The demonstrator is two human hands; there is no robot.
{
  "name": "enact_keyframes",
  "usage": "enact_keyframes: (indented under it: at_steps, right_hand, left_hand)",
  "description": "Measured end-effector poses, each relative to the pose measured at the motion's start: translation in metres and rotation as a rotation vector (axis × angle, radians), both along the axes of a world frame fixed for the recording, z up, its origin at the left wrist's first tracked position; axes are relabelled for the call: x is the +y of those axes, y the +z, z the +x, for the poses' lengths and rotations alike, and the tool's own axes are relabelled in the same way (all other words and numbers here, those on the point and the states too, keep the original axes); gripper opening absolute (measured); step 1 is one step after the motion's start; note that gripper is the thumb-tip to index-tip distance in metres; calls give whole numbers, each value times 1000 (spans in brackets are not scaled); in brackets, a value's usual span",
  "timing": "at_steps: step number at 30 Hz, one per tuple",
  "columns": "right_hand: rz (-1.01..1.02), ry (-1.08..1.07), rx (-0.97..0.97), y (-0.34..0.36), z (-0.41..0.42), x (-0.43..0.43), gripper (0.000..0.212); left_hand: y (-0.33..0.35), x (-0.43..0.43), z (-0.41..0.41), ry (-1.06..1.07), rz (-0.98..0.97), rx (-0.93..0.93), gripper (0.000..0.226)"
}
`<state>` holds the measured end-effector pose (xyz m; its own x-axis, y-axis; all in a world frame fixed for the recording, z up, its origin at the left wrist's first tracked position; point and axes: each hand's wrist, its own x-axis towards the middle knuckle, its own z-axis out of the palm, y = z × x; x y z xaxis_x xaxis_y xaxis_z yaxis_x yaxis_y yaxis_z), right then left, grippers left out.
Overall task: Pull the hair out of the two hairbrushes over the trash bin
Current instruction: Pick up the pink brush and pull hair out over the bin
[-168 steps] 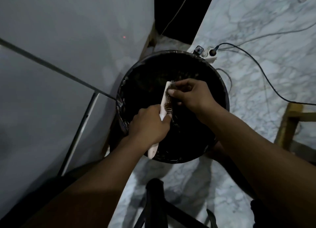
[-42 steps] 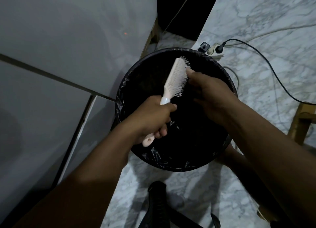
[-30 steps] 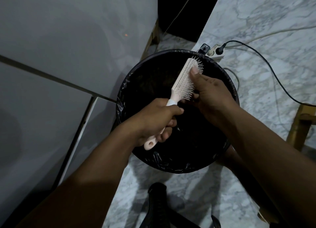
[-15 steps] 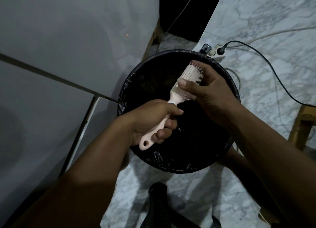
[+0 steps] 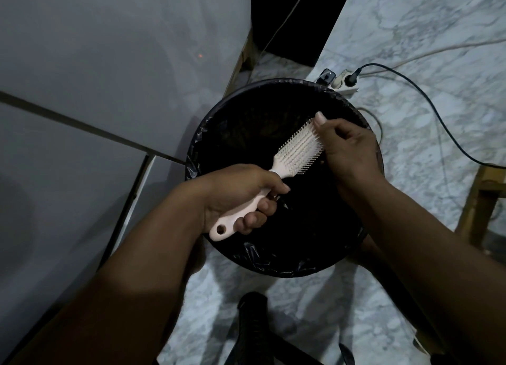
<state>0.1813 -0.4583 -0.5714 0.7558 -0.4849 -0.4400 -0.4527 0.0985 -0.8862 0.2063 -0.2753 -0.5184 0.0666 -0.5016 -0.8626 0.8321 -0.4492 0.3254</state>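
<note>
Both grips are busy over the trash bin (image 5: 204, 134): I see my left hand (image 5: 241, 195) closed tight around the handle of the pale pink hairbrush (image 5: 297, 150), and my right hand (image 5: 346, 145) with its fingers (image 5: 319, 117) bent together at the far end of the brush head, the thumb touching the tip. Whether any hair is pinched there, I cannot tell. The brush is tilted, bristles facing up and to the right, above the open mouth of the round bin, which has a black bag inside. The bin stands on a marble floor (image 5: 438, 50), just beside a grey wall (image 5: 109, 50). A power strip (image 5: 343, 84) with a black cable (image 5: 427, 102) lies behind the bin.
</note>
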Motion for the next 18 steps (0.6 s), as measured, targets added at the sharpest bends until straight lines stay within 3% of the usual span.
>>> enact_keyframes:
  at_steps: [2,5,6,11,13,16,18]
  right_hand:
    - [157,-16,66,-4,0,1,28]
    - [549,-140,283,-6,6,1,30]
    - [578,-177,346,-7,8,-1,34]
    - [199,-233,396,-4,7,-6,40]
    - [100,-130,374,-1,8,-2,35]
    - [323,134,300,4,11,6,13]
    - [404,239,240,4,9,9,33]
  left_hand:
    - [1,1,1,-46,66,-43,15]
    - [1,3,1,-108,129,-99,13]
    - [1,4,1,-126,146,-116,14]
    - [-3,8,0,-178,249,-212,18]
    - [-4,8,0,-181,262,-235,15]
    - [-5,7,1,-152,247,-232,16]
    - [-3,8,4,-127,214,-178,16]
